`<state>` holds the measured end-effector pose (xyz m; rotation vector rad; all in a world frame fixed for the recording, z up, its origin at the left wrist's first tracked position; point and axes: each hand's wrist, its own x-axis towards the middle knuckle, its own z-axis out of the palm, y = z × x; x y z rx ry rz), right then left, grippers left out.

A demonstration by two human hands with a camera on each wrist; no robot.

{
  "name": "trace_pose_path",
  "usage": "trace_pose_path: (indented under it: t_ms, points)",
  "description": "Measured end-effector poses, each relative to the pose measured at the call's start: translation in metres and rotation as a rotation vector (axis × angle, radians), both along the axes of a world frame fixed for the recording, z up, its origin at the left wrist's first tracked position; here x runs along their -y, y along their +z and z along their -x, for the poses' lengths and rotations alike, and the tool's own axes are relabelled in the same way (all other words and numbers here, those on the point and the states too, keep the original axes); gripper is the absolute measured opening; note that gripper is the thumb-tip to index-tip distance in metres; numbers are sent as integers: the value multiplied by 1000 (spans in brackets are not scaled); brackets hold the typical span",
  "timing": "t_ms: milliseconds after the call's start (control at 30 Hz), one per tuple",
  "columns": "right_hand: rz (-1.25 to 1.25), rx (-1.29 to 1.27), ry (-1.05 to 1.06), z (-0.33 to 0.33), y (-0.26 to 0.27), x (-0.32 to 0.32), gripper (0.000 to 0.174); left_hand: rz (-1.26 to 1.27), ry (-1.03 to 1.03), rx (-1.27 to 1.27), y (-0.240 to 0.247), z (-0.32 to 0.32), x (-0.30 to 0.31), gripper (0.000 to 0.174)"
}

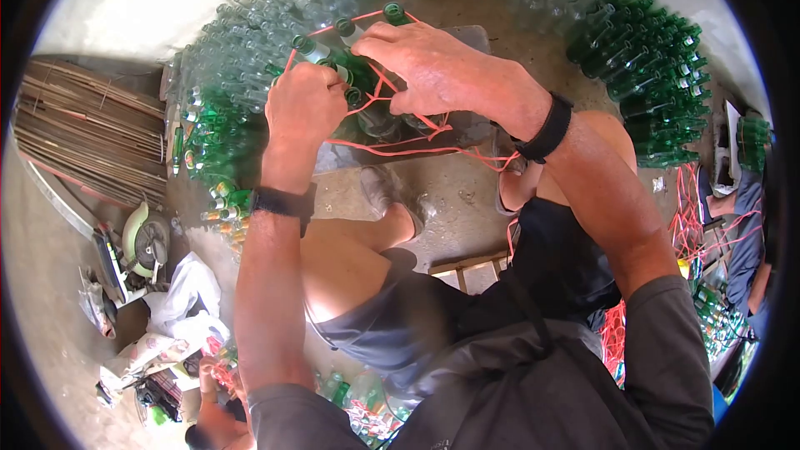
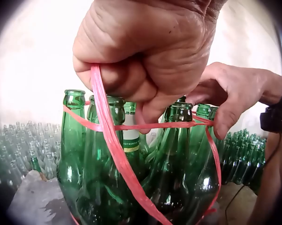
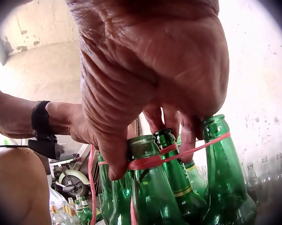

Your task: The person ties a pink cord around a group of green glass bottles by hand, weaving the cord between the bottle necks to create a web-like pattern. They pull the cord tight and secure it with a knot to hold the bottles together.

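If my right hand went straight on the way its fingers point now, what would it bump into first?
Most likely the gold-banded green bottle, whose neck stands just below the fingers of your right hand, though the depth is hard to judge.

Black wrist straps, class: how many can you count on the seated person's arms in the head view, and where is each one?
2. The left strap circles the left wrist; the right strap circles the right wrist. Neither is hidden.
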<state>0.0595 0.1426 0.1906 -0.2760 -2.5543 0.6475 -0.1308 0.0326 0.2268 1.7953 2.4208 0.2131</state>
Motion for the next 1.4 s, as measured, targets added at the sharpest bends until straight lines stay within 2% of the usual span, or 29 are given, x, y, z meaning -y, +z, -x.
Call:
trace_pose_path:
  t_ms: [33,167,400,633,767,833,967,1033,1100,1167,1233,1367,1400]
  points:
    - [-22,-40,4,0,-1,0,60,0,0,-1,0,-1,1,15]
    - [-33,-31,-9,-1,0,0,60,-59,-6,-57,-1,-5,8,13]
    - [18,10,-9,0,4,1,65,-140,4,-88,-7,-11,28,14]
    - [8,20,-32,1,0,1,71,-120,55,-130,-9,-23,37,18]
    - [37,44,-35,1,3,3,72,-161,93,-67,-12,-26,42,16]
    - [21,6,-48,0,3,4,63,-171,116,-49,-13,-28,45,16]
    - [-7,0,-48,0,5,4,64,-221,143,7,-18,-30,50,20]
    - [49,87,-43,-1,11,5,75,-268,139,53,-23,-33,54,20]
    - [40,92,-37,0,10,5,75,-382,175,191,-30,-38,57,20]
    - [28,100,-37,-1,8,4,76,-449,174,226,-36,-40,60,18]
    - [-37,-1,-66,1,5,5,65,-515,176,261,-35,-44,63,17]
    - [-14,43,-72,-1,14,8,67,-501,324,368,-33,-55,68,13]
    - [25,123,-87,-1,18,9,72,-501,353,384,-33,-57,68,12]
